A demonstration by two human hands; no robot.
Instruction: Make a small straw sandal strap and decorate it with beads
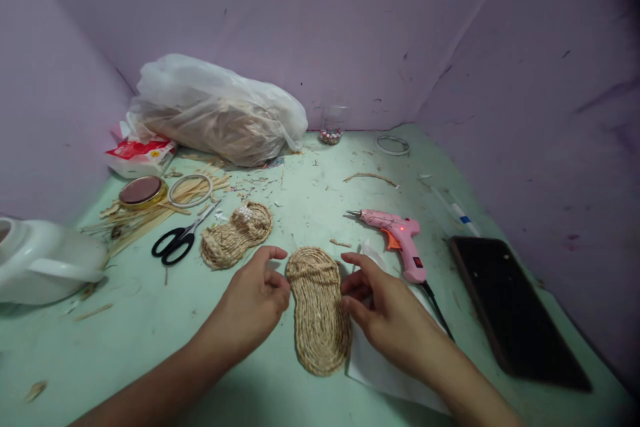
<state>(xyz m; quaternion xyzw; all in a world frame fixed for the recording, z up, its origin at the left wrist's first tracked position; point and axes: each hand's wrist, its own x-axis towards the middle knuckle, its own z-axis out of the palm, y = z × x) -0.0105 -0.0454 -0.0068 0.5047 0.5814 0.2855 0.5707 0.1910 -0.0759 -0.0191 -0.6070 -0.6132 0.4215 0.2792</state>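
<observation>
A woven straw slipper [323,320] of coiled, twisted cord lies flat in front of me, a band of the same cord across its upper part. My left hand [260,290] is at its left edge with fingers apart and curved. On the other side my right hand [375,297] is at the right edge, thumb and fingers also spread. Neither hand grips the slipper; light fingertip contact is hard to judge. Up and to the left rests a second straw slipper [225,243], with white beads on its band. A pink glue gun [400,233] with a lit red light lies beyond my right hand.
Black-handled scissors [180,243], a ring [191,191], a round tin [143,192] and straw strips [135,230] lie left. A white jug [45,260] is at far left. A plastic bag [215,113] and bead jar [331,130] stand behind. A dark phone [517,313] and white paper [385,373] lie right.
</observation>
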